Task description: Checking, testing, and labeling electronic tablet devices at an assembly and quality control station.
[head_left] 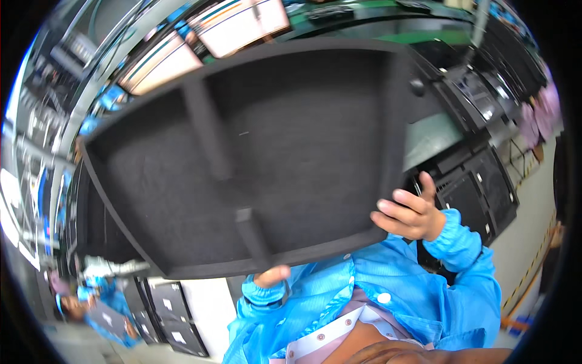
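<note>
A large black foam tray, with raised rims and two short inner ribs, fills the middle of the view, its hollow side facing me. My left hand grips its lower rim; the thumb shows there, and the other fingers are hidden behind the tray. At the tray's lower right corner is my right hand, fingers apart and fingertips overlapping the rim. Whether they touch it is unclear. Blue sleeves cover both my forearms.
Lit screens stand beyond the tray over a green bench. On the right are black cases and a floor with striped tape. At lower left, a person in blue is beside more black panels.
</note>
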